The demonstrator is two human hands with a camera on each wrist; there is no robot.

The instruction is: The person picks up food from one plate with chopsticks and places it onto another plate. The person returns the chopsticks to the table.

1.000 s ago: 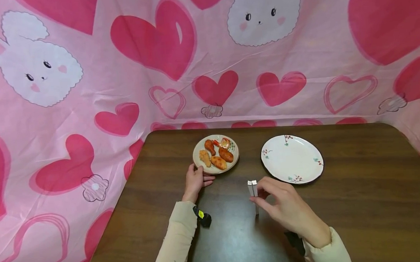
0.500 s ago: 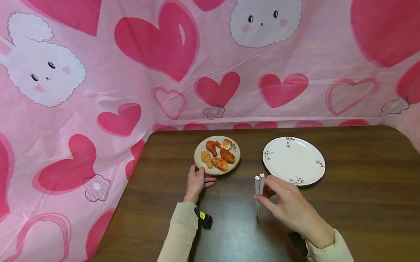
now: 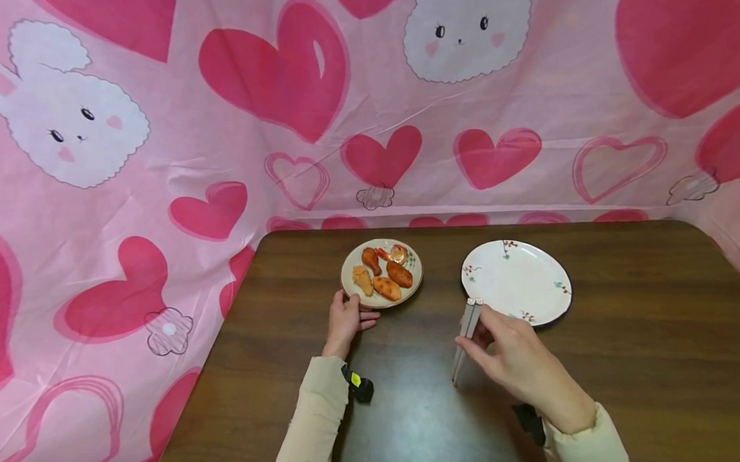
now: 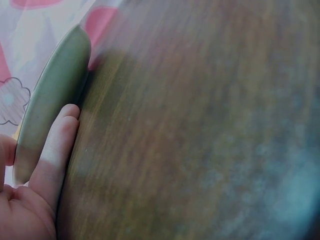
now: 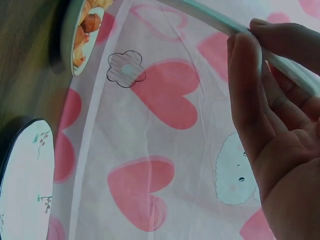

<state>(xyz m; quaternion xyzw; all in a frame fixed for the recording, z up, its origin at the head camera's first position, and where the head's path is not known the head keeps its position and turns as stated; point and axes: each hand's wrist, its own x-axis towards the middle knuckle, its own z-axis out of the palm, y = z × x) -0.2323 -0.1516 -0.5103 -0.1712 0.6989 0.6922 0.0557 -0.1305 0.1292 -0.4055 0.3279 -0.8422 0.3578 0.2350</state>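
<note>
The head view is showing the left hand (image 3: 343, 323) holding the small plate (image 3: 349, 263) by its near-left edge, thumb on the rim. The left wrist view is adding the plate's outer wall, with straight fingers lying along it next to the wood. The right hand (image 3: 521, 355) is pinching the chopsticks (image 3: 471, 318) between thumb and fingers; the head view is showing them slanting tips-down, while the right wrist view is giving the palm side of the grip. Whether the tips are touching the wood, I cannot tell.

The counter (image 3: 651, 314) is running dark brown, glossy toward the person, and a pink cloth (image 3: 426, 109) with hearts and rabbits is hanging around it.

Fried chicken pieces (image 3: 386, 287) are lying on the small plate. To its right, a larger oval plate (image 3: 517, 282) with painted sprigs is sitting apart; in the head view, the right hand and the chopsticks are covering part of its near-left edge. Pale sleeves (image 3: 307, 416) are covering both forearms.
</note>
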